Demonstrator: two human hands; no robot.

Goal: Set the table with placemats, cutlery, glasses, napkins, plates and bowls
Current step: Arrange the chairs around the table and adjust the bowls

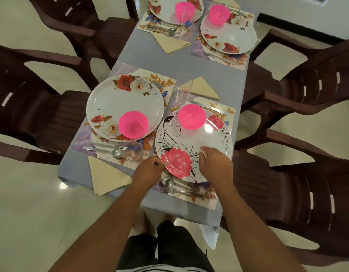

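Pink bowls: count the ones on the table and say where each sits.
4, one on each plate: near left, near right, far left, far right. None seems hidden.

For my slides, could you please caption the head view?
Both hands, left and right, adjust the pink-flowered plate holding a pink bowl at the nearest setting.

**4 place settings on the grey table**

The nearest plate [195, 146], white with a pink flower and black scrolls, lies flat on a floral placemat [201, 199], a pink bowl [191, 116] upright on its far side. Cutlery [179, 188] lies at its near edge, a knife [211, 107] beyond, with a folded beige napkin [201, 88] and a clear glass [184, 87] beyond that.
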